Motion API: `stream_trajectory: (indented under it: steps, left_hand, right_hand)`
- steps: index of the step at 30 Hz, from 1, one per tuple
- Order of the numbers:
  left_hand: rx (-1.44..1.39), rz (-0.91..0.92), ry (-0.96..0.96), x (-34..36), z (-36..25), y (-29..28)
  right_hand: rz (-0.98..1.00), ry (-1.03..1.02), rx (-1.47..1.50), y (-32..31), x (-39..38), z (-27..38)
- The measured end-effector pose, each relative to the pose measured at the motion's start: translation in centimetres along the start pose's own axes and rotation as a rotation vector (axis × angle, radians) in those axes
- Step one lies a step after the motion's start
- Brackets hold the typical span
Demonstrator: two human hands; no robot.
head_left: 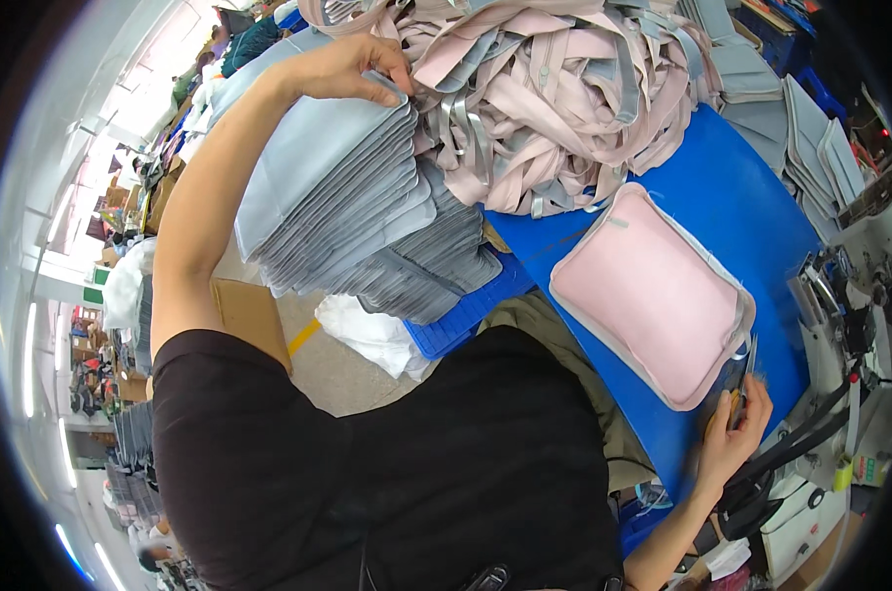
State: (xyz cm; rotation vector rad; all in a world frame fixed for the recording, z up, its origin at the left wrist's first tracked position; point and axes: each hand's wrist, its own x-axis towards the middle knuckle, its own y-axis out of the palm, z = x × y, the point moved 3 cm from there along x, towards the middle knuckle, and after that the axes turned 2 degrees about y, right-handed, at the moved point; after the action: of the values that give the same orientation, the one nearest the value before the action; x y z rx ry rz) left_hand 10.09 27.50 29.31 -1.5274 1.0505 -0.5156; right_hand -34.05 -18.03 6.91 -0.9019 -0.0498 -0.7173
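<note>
At the upper left, my left hand (359, 71) reaches over a tall stack of grey fabric panels (318, 163). Its thumb and fingers pinch the corner of the top panel, right beside a heap of pink and grey zipper strips (554, 98). Low on the right, my right hand (737, 433) is closed around small thread snips (752, 357), blades pointing away from me. Just past the snips lies a pink padded piece (653, 295) with a grey border and rounded corners, flat on the blue tabletop (761, 187). Loose threads show at its edge.
More grey panels (822, 148) are piled at the far right, near dark machine parts (830, 305). A blue crate (466, 320) sits below the grey stack, with a white bag (367, 333) on its left. A cardboard box (251, 317) stands beside my left arm.
</note>
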Motion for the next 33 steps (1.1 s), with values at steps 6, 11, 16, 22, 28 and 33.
stream_trajectory:
  steps: [6, 11, 16, 22, 28, 33]
  left_hand:
    - [-0.060, -0.066, 0.028, 0.0, -1.9, -1.5]
    - [0.041, 0.021, 0.000, -0.3, -1.2, -3.2]
    - [0.117, 0.157, -0.041, 0.7, -2.1, -1.0]
    - [0.042, 0.149, 0.021, 0.3, -0.6, -0.2]
    - [0.044, -0.020, 0.010, -1.0, 1.3, -0.5]
    - [0.274, -0.297, -0.004, -2.4, -3.3, -4.7]
  right_hand:
    - [-0.012, -0.010, 0.153, 1.8, -1.2, 5.7]
    - [0.109, -0.247, 0.378, 5.0, -0.2, 13.7]
    - [0.179, -0.175, 0.471, 7.0, -0.4, 14.2]
    - [0.239, -0.077, 0.483, 8.0, -0.3, 13.4]
    - [0.307, -0.095, 0.570, 9.7, 0.0, 15.2]
    - [0.408, -0.113, 0.706, 10.9, 0.2, 17.2]
